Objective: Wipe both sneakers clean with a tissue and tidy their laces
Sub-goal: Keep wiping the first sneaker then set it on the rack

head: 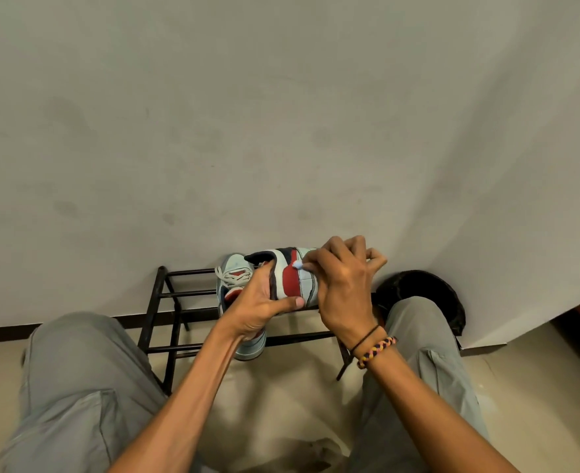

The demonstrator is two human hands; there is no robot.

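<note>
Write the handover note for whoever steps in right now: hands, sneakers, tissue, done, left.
Left hand grips the lifted sneaker by its collar, side panel facing you.
Right hand pinches a small tissue wad against that panel.
Second sneaker sits on the black shoe rack, laces loose.
Done: wiping of the held sneaker is under way.
Left: finish it, wipe the second, tidy both sets of laces.

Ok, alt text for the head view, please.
A person's left hand holds a sneaker on its side while the right hand presses a small tissue wad against it. The other sneaker sits on a black rack below.
</note>
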